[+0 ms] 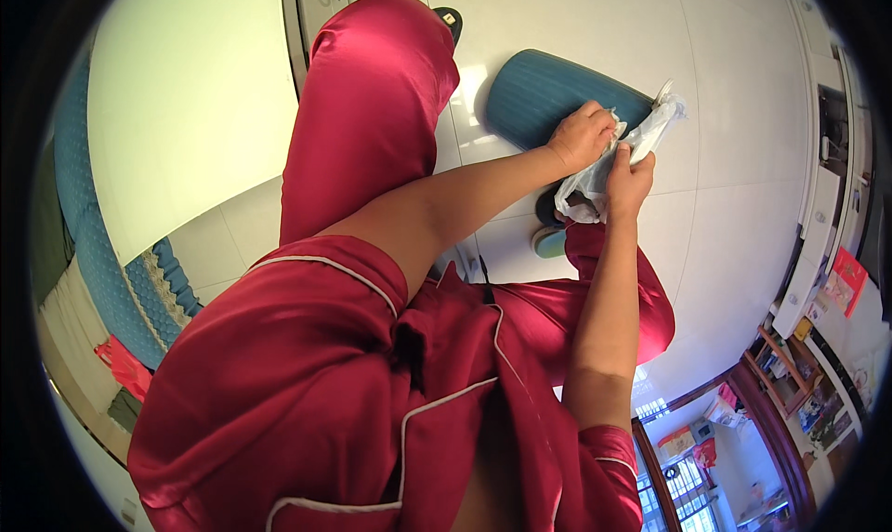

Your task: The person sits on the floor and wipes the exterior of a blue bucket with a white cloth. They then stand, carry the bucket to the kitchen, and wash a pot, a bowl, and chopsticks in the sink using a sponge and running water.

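My left hand (584, 136) pinches a crumpled, pale yellowish wad (616, 126) at the side of a thin white plastic bag (589, 183). Opposite it, my right hand (631, 176) grips the bag together with a stiff white strip-like piece (649, 136), its thumb on top. The bag's loose lower part hangs below my fingers. Just beyond both hands, a teal bin-like container (550, 96) is on the tiled floor, partly covered by my left hand and the bag. Whether it stands tilted or lies on its side, I cannot tell.
My knees in red satin trousers (376, 100) spread to either side of the glossy tile floor (739, 128). A slipper (550, 242) shows under the bag. A pale door-like panel (195, 100) is at left, beside blue quilted bedding (104, 253). White drawers (812, 211) line the right.
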Available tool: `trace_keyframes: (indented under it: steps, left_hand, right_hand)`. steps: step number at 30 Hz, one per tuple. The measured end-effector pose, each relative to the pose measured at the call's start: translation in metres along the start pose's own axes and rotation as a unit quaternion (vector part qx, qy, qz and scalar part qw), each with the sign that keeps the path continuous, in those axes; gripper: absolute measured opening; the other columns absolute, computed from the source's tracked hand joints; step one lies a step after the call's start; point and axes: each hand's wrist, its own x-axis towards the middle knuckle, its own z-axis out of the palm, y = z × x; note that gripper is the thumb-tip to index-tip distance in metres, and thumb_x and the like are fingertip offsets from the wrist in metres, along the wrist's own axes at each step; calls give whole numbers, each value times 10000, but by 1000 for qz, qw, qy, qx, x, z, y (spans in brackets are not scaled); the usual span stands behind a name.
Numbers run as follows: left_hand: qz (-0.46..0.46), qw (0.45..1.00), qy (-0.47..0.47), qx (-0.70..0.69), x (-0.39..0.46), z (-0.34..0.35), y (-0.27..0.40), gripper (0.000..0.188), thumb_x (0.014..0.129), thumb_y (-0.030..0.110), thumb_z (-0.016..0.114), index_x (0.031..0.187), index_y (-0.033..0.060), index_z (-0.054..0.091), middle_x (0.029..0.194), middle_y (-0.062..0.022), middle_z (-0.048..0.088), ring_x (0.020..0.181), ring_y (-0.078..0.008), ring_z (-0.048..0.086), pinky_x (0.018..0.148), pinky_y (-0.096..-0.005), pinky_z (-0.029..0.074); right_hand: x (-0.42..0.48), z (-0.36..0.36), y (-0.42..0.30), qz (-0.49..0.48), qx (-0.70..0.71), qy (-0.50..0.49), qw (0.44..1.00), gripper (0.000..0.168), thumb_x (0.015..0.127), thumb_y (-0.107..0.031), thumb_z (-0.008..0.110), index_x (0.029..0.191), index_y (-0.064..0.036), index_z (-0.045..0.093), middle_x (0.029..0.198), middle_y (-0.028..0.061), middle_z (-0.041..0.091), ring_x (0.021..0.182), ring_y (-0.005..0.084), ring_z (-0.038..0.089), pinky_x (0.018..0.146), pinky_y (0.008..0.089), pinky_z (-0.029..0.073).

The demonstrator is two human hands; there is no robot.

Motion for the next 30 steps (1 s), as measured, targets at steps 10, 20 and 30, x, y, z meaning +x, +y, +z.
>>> trace_keyframes:
  steps: [10,20,30]
  left_hand:
    - [-139,972,111,153,31,-28,-93,65,804,151,563,805,88,578,879,-153,554,799,-351,557,709,-429,469]
    - [-471,849,121,205,37,-75,-158,233,858,186,521,1006,11,561,1064,-199,540,971,-344,569,832,-414,471]
    - [-270,940,143,151,-5,-26,-77,90,843,135,506,890,61,522,945,-183,507,823,-382,545,733,-455,457]
  right_hand:
    - [-4,1,-4,20,13,-2,1000,273,848,-245,573,942,8,538,818,191,622,740,329,601,702,390,456]
    - [-2,8,-16,-30,-22,-31,999,264,839,-266,592,933,-25,541,794,190,627,756,350,611,688,395,459]
    - [13,1,-1,35,22,-4,999,280,842,-237,588,985,0,550,846,145,631,752,248,602,704,348,461]
